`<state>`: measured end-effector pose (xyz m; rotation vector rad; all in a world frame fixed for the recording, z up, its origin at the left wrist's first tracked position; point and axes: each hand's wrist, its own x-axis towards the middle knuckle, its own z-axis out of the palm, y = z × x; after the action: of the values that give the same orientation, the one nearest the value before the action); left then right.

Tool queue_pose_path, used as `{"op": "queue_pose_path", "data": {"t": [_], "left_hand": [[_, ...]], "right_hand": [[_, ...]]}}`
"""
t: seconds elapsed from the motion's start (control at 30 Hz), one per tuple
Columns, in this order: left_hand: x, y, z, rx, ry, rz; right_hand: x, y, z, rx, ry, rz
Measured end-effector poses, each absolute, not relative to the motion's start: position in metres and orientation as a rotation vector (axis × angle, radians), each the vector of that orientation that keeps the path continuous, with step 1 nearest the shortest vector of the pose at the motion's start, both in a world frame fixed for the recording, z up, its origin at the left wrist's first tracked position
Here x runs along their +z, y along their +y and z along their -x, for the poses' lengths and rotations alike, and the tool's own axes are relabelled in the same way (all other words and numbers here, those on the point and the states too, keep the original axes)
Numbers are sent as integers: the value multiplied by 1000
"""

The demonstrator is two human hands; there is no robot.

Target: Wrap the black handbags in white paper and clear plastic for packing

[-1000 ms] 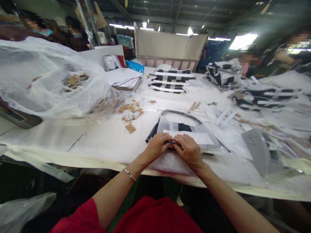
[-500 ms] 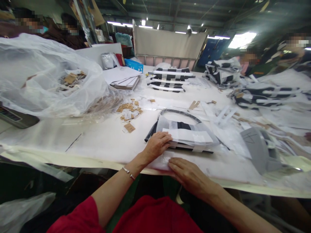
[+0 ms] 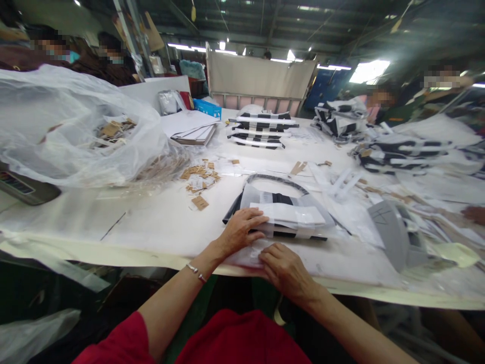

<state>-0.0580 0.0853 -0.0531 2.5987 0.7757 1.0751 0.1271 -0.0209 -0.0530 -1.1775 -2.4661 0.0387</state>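
The left hand (image 3: 242, 231) lies flat on a folded black and white bag (image 3: 282, 230), and a silver bangle (image 3: 196, 273) sits on that wrist. The right hand (image 3: 284, 268) rests on a clear plastic sheet (image 3: 250, 255) just in front of the bag. The hands are apart but near each other, and neither one is squeezing tight. The bag lies flat on the white table (image 3: 151, 222), close to the near edge, with a white paper (image 3: 288, 213) on top and a curved dark handle (image 3: 278, 179) behind it. Small brown tags (image 3: 199, 177) lie in a messy pile to the left. Striped bags (image 3: 261, 130) are stacked farther back.
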Motion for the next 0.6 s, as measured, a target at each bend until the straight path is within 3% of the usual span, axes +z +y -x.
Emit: {"op": "queue_pose_path", "data": {"t": [0.23,0.6], "left_hand": [[-46,81,46,1148,970,-2389],[-55,73,42,1244,970,-2797]], "right_hand": [[-54,-10,-123,-126,-2338,1087],[-62,-17,-130,45,-2263,978]]}}
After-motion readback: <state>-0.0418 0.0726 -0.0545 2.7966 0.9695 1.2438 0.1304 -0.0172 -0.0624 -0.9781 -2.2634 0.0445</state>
